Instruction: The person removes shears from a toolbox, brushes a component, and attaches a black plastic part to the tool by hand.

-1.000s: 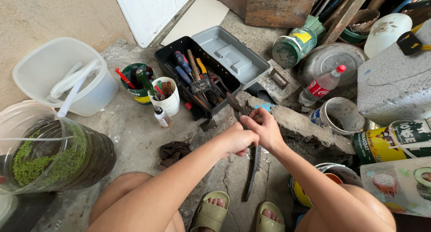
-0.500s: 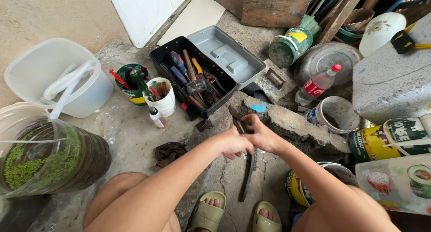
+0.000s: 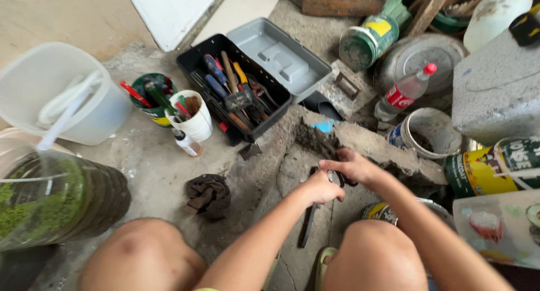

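We see soft, even daylight with only faint shadows under the toolbox and knees, mild glare on the white bucket, wide-angle bending at the edges, and slight blur on the hands.

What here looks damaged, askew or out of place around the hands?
The concrete floor is cracked and broken up beneath both hands, and a crumpled dark rag lies loose on it. The left hand and right hand grip a long dark tool. The toolbox sits open but orderly.
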